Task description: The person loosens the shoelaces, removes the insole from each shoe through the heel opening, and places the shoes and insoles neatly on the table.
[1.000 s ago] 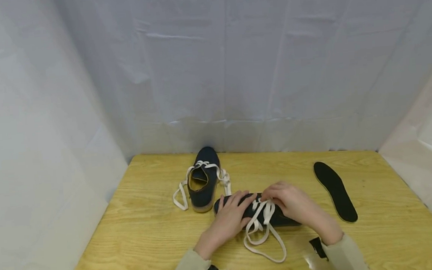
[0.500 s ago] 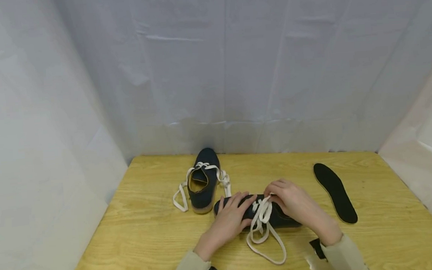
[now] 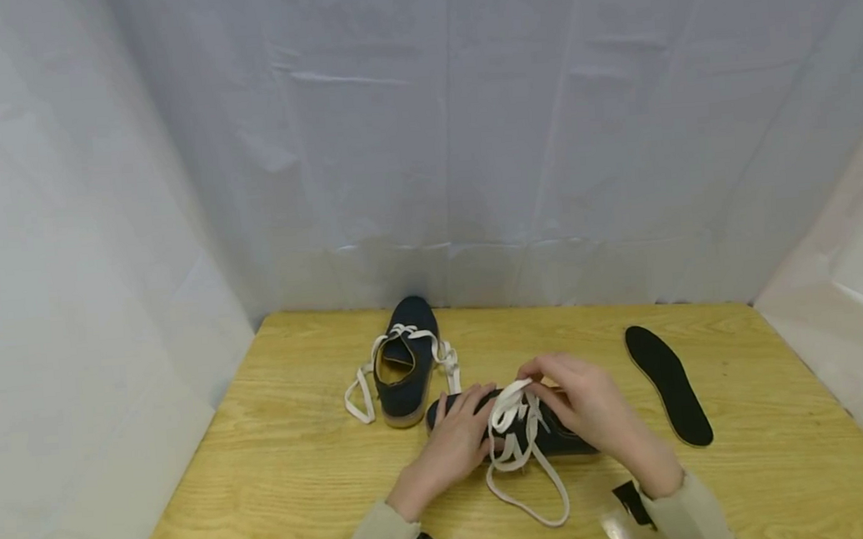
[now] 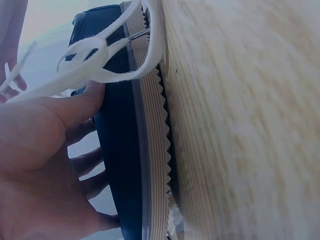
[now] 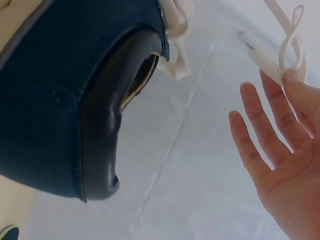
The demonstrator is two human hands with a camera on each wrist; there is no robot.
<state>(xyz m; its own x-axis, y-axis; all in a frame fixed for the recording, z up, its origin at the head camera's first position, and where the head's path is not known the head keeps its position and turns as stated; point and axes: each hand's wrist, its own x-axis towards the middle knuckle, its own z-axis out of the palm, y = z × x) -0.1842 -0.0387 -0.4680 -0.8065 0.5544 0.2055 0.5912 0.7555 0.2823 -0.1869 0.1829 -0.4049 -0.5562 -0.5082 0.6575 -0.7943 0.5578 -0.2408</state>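
A dark navy shoe [image 3: 567, 442] with a pale ribbed sole lies sideways before me, toe to the left. My left hand [image 3: 454, 443] holds its toe end, fingers across the top and thumb against the near side. Between thumb and index finger, my right hand [image 3: 591, 400] pinches the white shoelace [image 3: 512, 406] above the shoe's eyelets. In the right wrist view, the lace's tip [image 5: 267, 65] sticks out from that pinch, while the other fingers are spread. A long lace loop [image 4: 112, 76] hangs over the near side of the sole in the left wrist view.
A matching shoe [image 3: 414, 312] stands behind on the left, toe pointing away, its laces loose on both sides. To the right lies a black insole [image 3: 668, 382]. The wooden table [image 3: 264, 448] meets white sheeting [image 3: 467, 133] at the back and sides.
My right hand has lifted the lace and drawn it slightly left, so the bunched loops now stand higher above the shoe. My left hand has stayed on the toe.
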